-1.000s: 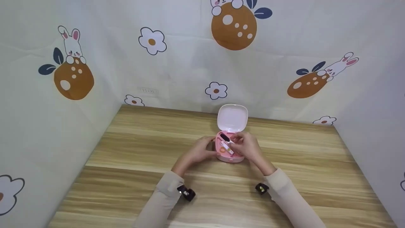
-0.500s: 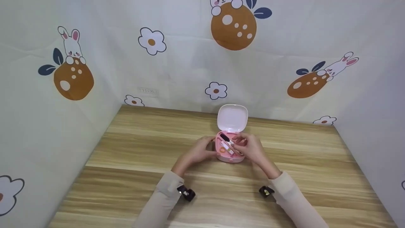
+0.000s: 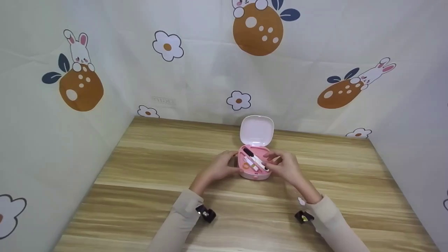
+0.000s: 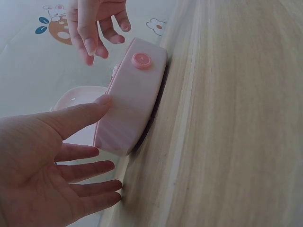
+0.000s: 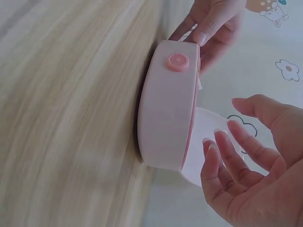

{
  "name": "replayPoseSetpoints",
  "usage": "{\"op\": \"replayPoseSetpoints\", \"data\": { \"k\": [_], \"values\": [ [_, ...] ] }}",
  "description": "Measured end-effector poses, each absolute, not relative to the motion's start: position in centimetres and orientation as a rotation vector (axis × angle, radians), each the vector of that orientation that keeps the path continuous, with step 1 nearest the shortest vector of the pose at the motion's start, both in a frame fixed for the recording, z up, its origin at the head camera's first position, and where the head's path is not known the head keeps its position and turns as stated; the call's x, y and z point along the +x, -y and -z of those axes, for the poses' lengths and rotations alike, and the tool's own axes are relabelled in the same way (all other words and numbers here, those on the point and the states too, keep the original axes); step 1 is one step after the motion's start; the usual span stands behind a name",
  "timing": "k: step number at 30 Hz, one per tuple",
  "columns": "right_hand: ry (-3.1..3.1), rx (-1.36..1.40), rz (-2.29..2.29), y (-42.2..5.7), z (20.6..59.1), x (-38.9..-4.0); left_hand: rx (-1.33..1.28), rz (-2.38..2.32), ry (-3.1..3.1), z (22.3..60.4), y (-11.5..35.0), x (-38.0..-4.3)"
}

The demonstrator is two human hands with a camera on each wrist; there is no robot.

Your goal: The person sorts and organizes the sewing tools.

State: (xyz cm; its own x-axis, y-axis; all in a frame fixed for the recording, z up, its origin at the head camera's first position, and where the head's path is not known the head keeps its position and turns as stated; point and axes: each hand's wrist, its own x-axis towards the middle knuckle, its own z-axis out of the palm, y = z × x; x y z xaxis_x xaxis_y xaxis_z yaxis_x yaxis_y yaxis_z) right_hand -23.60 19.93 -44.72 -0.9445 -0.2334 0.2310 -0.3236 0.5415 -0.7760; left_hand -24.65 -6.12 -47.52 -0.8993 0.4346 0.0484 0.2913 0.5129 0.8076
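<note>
A pink case (image 3: 254,177) stands on the wooden table with its white lid (image 3: 257,130) raised. Inside lies a slim white stick with a black end (image 3: 248,152), slanting across the pink tray. Beside it are a small white-and-pink item (image 3: 250,163) and an orange ring (image 3: 245,166). My left hand (image 3: 219,168) rests against the case's left side, its thumb (image 4: 92,113) touching the front edge and its other fingers extended. Over the right rim hovers my right hand (image 3: 285,168), its fingers loosely bent with nothing between them. The exact kind of the stick is too small to tell.
Black wrist cameras (image 3: 206,214) sit at both cuffs. Behind the case hangs a pale cloth (image 3: 203,70) printed with rabbits, oranges and flowers. A small white patch (image 3: 301,201) shows near the right wrist.
My right hand has drawn back to the right and released the black-ended stick, which stays in the tray. The left hand and the case have kept their places.
</note>
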Motion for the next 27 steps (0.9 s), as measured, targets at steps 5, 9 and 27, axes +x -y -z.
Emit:
{"op": "replayPoseSetpoints", "data": {
  "k": [5,9,27],
  "values": [
    [2.655,0.481,-1.385,-20.6,44.7,-23.3,0.609,-1.337,-2.578,47.6,6.1,-24.6],
    [2.665,0.472,-1.363,-21.3,44.7,-22.8,0.599,-1.337,-2.564,47.7,6.2,-24.6],
    [2.739,0.413,-1.296,-24.1,44.6,-20.7,0.578,-1.349,-2.557,47.6,6.1,-24.6]
  ]
}}
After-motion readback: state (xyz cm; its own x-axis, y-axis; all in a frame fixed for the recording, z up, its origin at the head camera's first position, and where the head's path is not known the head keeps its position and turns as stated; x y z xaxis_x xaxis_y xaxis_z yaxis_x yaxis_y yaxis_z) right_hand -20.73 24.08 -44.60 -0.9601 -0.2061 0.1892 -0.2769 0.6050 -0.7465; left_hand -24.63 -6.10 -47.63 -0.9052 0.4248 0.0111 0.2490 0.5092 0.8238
